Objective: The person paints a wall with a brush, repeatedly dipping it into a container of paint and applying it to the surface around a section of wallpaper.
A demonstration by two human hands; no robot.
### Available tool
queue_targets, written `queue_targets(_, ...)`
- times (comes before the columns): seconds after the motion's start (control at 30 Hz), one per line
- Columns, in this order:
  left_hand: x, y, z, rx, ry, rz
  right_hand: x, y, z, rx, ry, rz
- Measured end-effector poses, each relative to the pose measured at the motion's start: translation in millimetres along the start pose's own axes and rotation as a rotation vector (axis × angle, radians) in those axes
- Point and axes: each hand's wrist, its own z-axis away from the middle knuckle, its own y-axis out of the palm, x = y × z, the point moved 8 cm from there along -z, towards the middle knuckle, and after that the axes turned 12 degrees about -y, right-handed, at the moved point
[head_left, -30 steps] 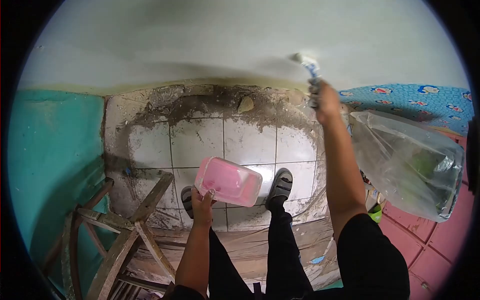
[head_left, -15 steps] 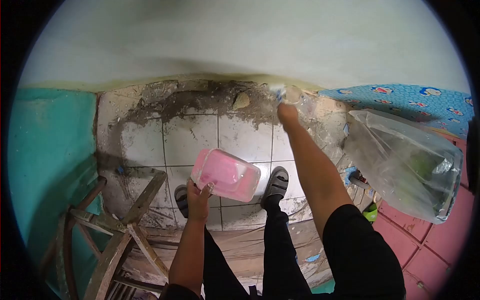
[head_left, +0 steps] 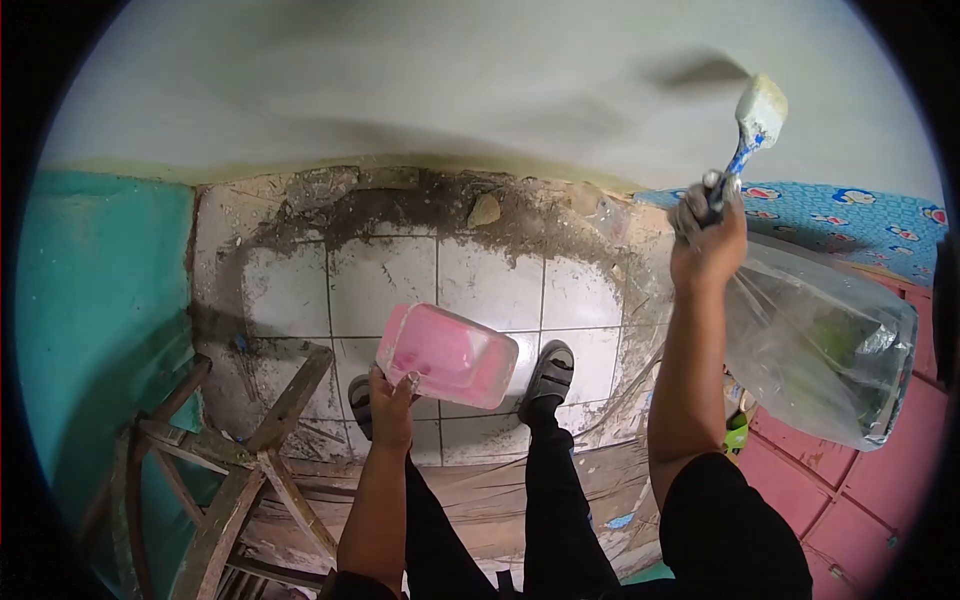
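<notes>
In my left hand (head_left: 395, 400) is a pink plastic tub (head_left: 445, 355), gripped at its near left edge, thumb over the rim. Some white stuff shows at its right inside. My right hand (head_left: 712, 225) is raised at the right, fingers wrapped round the handle of a paintbrush (head_left: 762, 110). The brush has a blue-and-white smeared handle and a head coated in white. Its head points up and overlaps the pale wall (head_left: 480, 80) in this view, with a shadow just to its left. White smears mark the fingers of both hands.
A wooden frame (head_left: 225, 470) stands at lower left beside the green wall (head_left: 110, 300). At right, clear plastic sheeting (head_left: 820, 340) covers something by blue patterned wallpaper (head_left: 840, 215). Dirt and a loose chunk (head_left: 484, 210) lie along the wall's foot. My sandalled feet stand on white tiles (head_left: 490, 280).
My right hand has lifted the paintbrush from the foot of the wall, up and to the right. My left hand and the pink tub have hardly moved.
</notes>
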Motion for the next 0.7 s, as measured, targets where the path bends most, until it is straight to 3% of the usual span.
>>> queue_targets(0.03, -0.9, -1.5, -1.2, -0.002, 0.009, 0.003, -11.7, -0.3, -8.3, -0.023, -0.045, -0.028)
queue_targets(0.07, -1.4, -2.2, -2.1, -0.004, 0.018, 0.007, -41.5, -0.6, -13.4, -0.128, 0.011, 0.155)
queue_targets(0.13, 4.1, -5.3, -2.5, -0.01, 0.017, 0.008, -134.6, -12.7, -19.2, 0.118, 0.02, 0.507)
queue_targets(0.2, 9.0, -8.3, -5.6, -0.018, 0.005, -0.004, -214.6, -33.6, 2.7, 0.163, 0.158, 0.832)
queue_targets(0.27, 10.6, -10.0, -4.2, -0.019, 0.009, -0.007, -295.4, -67.8, 28.4, 0.4, 0.316, 1.143)
queue_targets(0.3, 11.4, -10.2, -3.0, -0.018, 0.009, -0.009, -296.1, -71.3, 41.5, 0.293, 0.397, 1.115)
queue_targets(0.33, 11.8, -11.3, -1.9, -0.025, 0.004, 0.006, -288.4, -70.1, 59.0, 0.184, 0.474, 1.085)
queue_targets(0.37, 11.5, -13.0, -0.5, -0.033, 0.0, 0.021, -281.6, -64.6, 68.7, 0.038, 0.544, 0.776)
queue_targets(0.47, 7.1, -19.6, 2.8, -0.045, 0.004, 0.021, -204.7, -16.1, 46.1, 0.05, 0.508, 0.562)
queue_targets(0.53, 2.1, -22.6, 0.0, -0.032, 0.012, 0.005, -118.9, 28.1, 20.6, 0.097, 0.364, 0.541)
queue_targets(0.57, 0.2, -25.1, -2.3, -0.022, 0.013, -0.003, -87.6, 39.7, 19.5, 0.069, 0.337, 0.37)
queue_targets(0.6, -0.2, -25.2, -3.9, -0.013, 0.013, -0.012, -61.0, 46.8, 22.9, 0.043, 0.311, 0.199)
queue_targets(0.7, -1.0, -30.2, -10.3, -0.051, -0.004, -0.017, -9.3, 51.2, 25.0, 0.06, 0.043, 0.132)
